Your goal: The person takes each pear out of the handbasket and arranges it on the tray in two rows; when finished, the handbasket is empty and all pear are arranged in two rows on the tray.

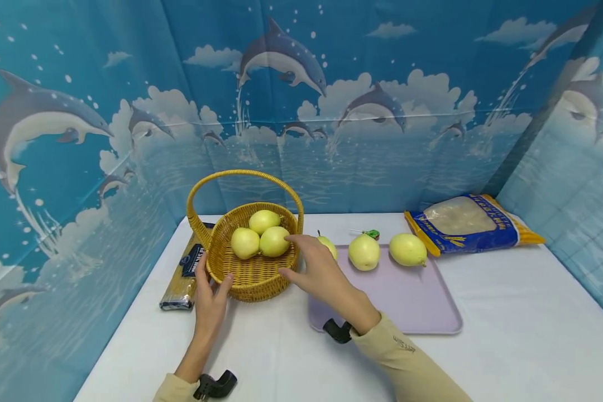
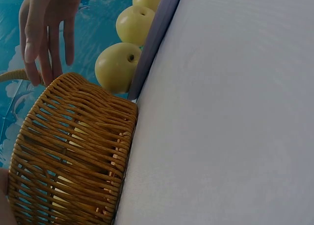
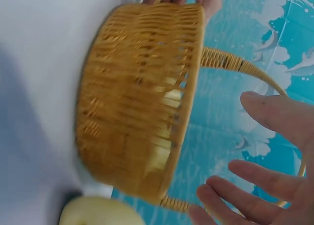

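A yellow wicker basket (image 1: pixel 253 290) with a tall arched handle holds three yellow-green pears (image 1: pixel 245 243). At its left front, my left hand (image 1: pixel 211 307) grips the rim with thumb and fingers; only a sliver of this hand enters the left wrist view. My right hand (image 1: pixel 321 273) hovers at the basket's right rim, near the rightmost pear inside. In the right wrist view, its fingers (image 3: pixel 265 176) are spread and nothing lies between them. On the lilac tray (image 1: pixel 407 307) sit three more pears (image 1: pixel 364 252), the leftmost partly hidden behind the right hand.
Left of the basket lies a black and gold packet (image 1: pixel 178 290), partly covered by it. A blue and yellow bag (image 1: pixel 474 223) lies behind the tray's right corner. A small green object (image 1: pixel 372 234) with a thin stick is behind the pears. A dolphin-print curtain (image 1: pixel 301 156) encloses the table.
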The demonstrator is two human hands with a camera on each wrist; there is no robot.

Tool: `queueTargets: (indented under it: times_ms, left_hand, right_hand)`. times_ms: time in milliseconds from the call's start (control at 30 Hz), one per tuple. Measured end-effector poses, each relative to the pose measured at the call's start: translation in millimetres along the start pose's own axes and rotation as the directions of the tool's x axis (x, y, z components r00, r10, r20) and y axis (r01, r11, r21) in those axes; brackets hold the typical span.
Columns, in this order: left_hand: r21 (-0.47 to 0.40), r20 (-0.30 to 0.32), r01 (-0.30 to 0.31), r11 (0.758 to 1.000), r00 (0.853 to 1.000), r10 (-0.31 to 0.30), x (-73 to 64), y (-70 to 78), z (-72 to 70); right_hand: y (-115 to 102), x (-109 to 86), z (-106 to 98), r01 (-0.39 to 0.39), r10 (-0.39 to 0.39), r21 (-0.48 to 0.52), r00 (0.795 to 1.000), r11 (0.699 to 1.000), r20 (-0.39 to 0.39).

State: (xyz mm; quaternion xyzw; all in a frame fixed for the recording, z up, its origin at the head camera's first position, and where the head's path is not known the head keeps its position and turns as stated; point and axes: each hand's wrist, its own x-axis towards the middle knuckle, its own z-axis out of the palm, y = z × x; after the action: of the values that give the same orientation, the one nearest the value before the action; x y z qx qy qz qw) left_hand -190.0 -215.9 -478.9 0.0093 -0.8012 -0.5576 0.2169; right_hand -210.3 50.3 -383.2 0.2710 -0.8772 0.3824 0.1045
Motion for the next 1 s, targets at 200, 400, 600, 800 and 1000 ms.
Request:
queueTargets:
  times_ms: [200,400,600,800,1000]
  left_hand:
    - [-0.004,0.01,-0.011,1.0,1.0,0.011,-1.1,2.0,3.2]
    - [0.002,0.012,0.003,1.0,1.0,-0.003,-1.7,2.3,3.2]
    - [0.011,0.008,0.005,1.0,1.0,-0.005,-0.3,0.7,1.0]
    - [0.017,-0.006,-0.009,1.0,1.0,0.009,0.3,-0.2,-0.4]
    - [0.005,0.003,-0.007,1.0,1.0,0.007,0.4,-0.6,-0.7]
  right_hand:
    - [-4.0,14.5,15.3,-0.004,0.004,0.002,1.0,1.0,0.017]
    - [-1.8,26.7,27.4,-0.016,0.016,0.034,1.0,0.999,0.008]
    - [2.6,39.3,36.5,-0.056,0.059,0.091,0.998,0.994,-0.032]
    - [7.6,48.5,45.3,-0.056,0.065,0.134,0.996,0.989,-0.066]
    - [11.0,50.6,51.6,-0.081,0.092,0.15,0.993,0.985,-0.069]
